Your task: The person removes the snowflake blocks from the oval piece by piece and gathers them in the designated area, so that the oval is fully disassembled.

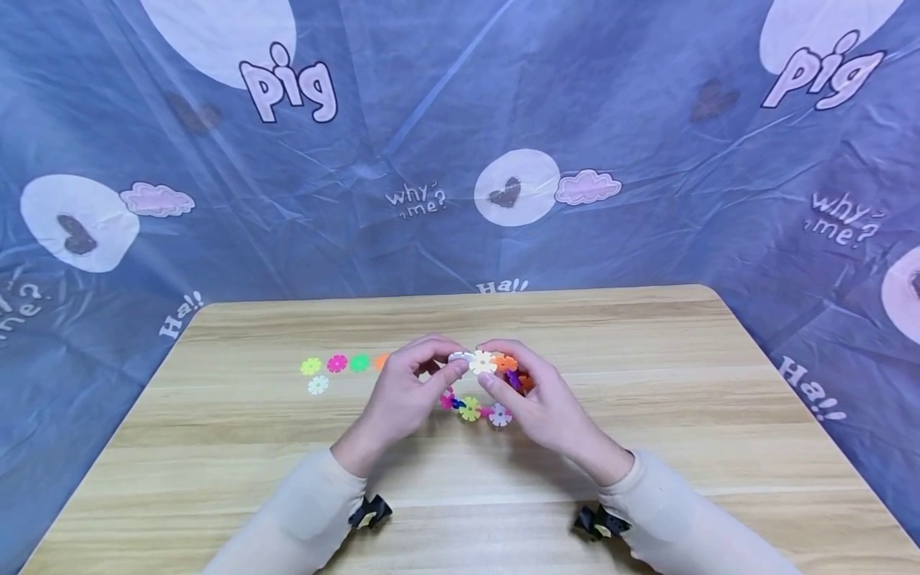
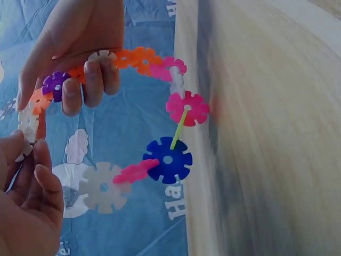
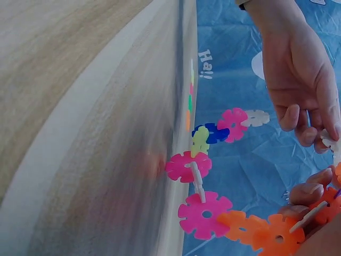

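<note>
A chain of notched flower-shaped discs hangs between the hands above the table. In the head view my left hand [image 1: 406,395] pinches a white disc [image 1: 460,358] between thumb and fingers. My right hand [image 1: 542,403] grips the chain beside a white disc [image 1: 484,362] and an orange disc [image 1: 506,363]. Seen from the left wrist, the chain curves past a purple disc [image 2: 56,86], orange and pink discs, to a blue disc [image 2: 168,160] and a white disc [image 2: 104,188] at its loose end. The right fingers curl round the chain near the purple disc.
Loose discs lie on the wooden table [image 1: 216,415] left of the hands: yellow-green [image 1: 311,366], pink [image 1: 337,363], green [image 1: 359,362], orange [image 1: 382,362] and white [image 1: 319,385]. A blue printed cloth [image 1: 431,104] stands behind and at both sides of the table.
</note>
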Available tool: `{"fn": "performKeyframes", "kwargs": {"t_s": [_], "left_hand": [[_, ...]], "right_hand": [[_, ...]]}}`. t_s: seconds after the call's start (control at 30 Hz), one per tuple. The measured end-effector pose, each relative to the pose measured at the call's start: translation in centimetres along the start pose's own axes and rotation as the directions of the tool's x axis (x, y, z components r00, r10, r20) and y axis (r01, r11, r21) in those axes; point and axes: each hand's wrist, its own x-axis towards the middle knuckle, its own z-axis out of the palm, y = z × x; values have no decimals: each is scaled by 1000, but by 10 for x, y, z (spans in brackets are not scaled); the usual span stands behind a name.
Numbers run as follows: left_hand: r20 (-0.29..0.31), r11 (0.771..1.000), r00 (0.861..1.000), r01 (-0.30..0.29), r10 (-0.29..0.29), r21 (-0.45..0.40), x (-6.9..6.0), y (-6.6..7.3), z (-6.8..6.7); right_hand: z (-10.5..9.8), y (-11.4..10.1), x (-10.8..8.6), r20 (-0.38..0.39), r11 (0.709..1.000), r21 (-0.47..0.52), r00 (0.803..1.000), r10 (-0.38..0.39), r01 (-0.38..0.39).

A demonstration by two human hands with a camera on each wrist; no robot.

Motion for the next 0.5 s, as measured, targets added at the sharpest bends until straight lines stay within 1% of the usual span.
{"fn": "performKeyframes", "kwargs": {"t_s": [0.13, 0.2, 0.37, 0.5], "left_hand": [[-52, 1000, 999, -15, 14, -18, 0, -1, 5], [-76, 999, 997, -33, 33, -10, 1, -1, 7], [-129, 994, 986, -95, 102, 58, 0, 0, 12], [-146, 981, 976, -147, 165, 126, 1, -1, 15]], "right_hand": [[1, 0, 0, -3, 1000, -6, 1000, -6, 6], [1, 0, 1, -6, 1000, -4, 1000, -5, 5], [3, 0, 0, -14, 1000, 0, 1000, -3, 3], [4, 1, 1, -20, 1000, -3, 1000, -14, 14]]}}
